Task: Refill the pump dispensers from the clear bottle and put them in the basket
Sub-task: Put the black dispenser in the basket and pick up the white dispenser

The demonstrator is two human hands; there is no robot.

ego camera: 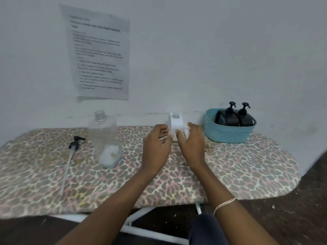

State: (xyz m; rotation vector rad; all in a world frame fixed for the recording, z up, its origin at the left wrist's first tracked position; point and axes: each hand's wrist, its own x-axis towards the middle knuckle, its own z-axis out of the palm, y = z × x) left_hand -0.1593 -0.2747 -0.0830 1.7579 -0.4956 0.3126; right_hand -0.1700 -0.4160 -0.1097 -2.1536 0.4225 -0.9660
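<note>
Dispensers, bottle, basket
White dispenser (175, 123) upright, uncapped; clear bottle (105, 138) open, nearly empty; two black dispensers (233, 117) inside blue basket (228, 134).

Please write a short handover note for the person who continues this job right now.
Left hand and right hand: both at the white dispenser, its neck open, no pump on.
Clear bottle: uncapped, upright, nearly empty.
Loose black pump: lying on the board, left of the bottle.
Done: two black dispensers in the blue basket.
Left: finish the white dispenser, fit its pump, put it in the basket.
</note>
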